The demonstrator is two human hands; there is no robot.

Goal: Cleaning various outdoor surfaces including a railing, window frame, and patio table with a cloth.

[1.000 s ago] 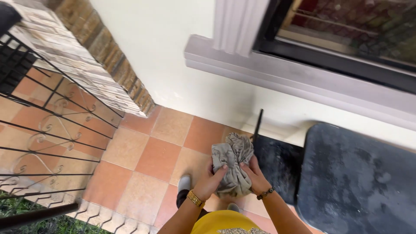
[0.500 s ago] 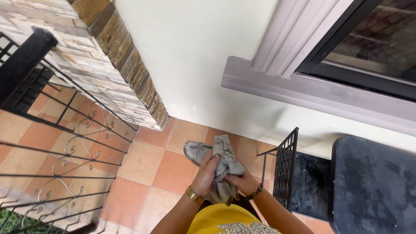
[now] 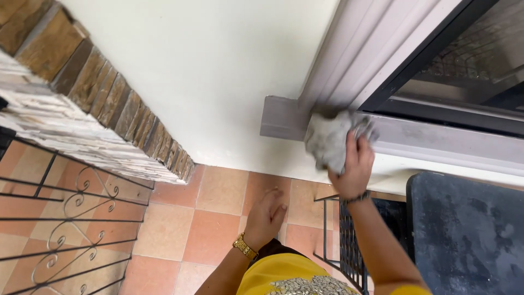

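My right hand (image 3: 355, 166) is raised and grips a crumpled grey cloth (image 3: 329, 139), pressing it against the left end of a grey window sill (image 3: 436, 143). The cloth covers the corner where the sill meets the window's pale frame (image 3: 355, 52). My left hand (image 3: 266, 214) hangs lower, over the orange floor tiles (image 3: 218, 218), fingers loosely curled and holding nothing. A gold watch sits on the left wrist and a dark bracelet on the right.
A white wall (image 3: 218, 71) runs left to a stone-clad pillar (image 3: 82, 109). A black wrought-iron railing (image 3: 60, 218) stands at lower left. A black metal stand (image 3: 344, 240) and a dark dusty surface (image 3: 469, 235) lie at lower right.
Both hands held the cloth low over the floor before. Now my right hand alone has lifted it up onto the window sill, and my left hand has let go and dropped away.
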